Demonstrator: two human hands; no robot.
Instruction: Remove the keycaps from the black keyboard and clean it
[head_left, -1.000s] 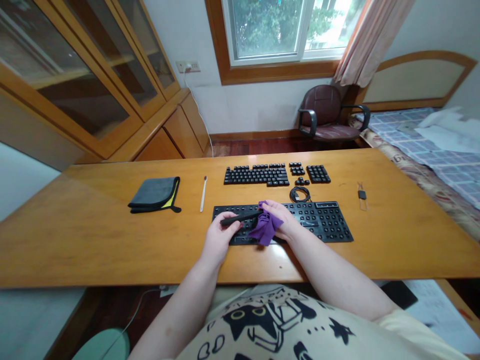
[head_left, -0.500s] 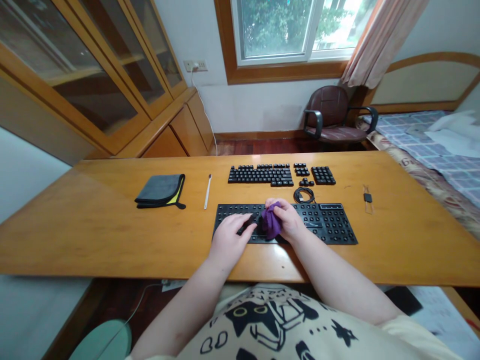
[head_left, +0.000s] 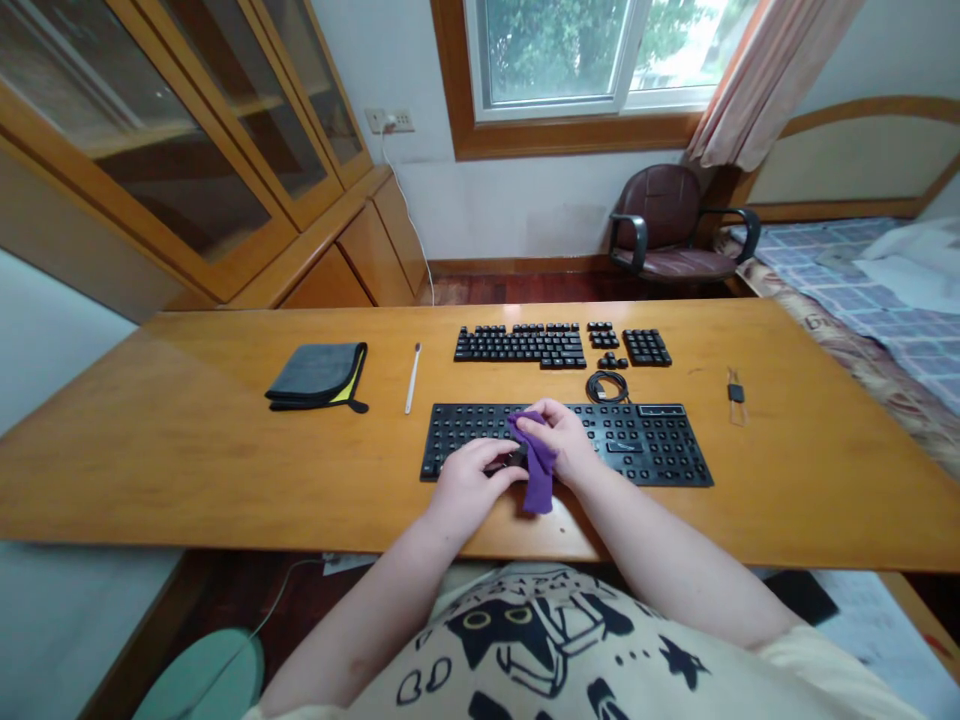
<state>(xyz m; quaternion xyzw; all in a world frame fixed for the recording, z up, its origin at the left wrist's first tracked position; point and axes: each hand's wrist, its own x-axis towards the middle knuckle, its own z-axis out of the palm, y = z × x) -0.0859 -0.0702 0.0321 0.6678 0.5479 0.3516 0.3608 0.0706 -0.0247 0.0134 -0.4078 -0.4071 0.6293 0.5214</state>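
Observation:
Over the stripped black keyboard base point(head_left: 652, 455), my left hand point(head_left: 469, 482) pinches a small black keycap point(head_left: 517, 455), mostly hidden by fingers and cloth. A purple cloth point(head_left: 538, 480) is held in my right hand point(head_left: 566, 440), its lower end hanging down past the keyboard's front edge. The cloth touches the keycap at my left fingertips. Beyond the base, the removed black keycaps point(head_left: 517, 346) sit in keyboard-like rows, with a separate number-pad block point(head_left: 646, 347) at their right. A coiled black cable point(head_left: 606, 387) lies between the keycaps and the base.
On the wooden desk point(head_left: 187, 460), a folded grey cloth point(head_left: 319, 373) with a yellow lining lies at left, beside a white toothbrush point(head_left: 412, 380). A wire keycap puller point(head_left: 736, 393) rests at right. A brown armchair point(head_left: 664, 220) stands beyond the desk.
The purple cloth, bunched up before, now hangs longer towards me. My left hand has moved slightly right, bringing the keycap against the cloth.

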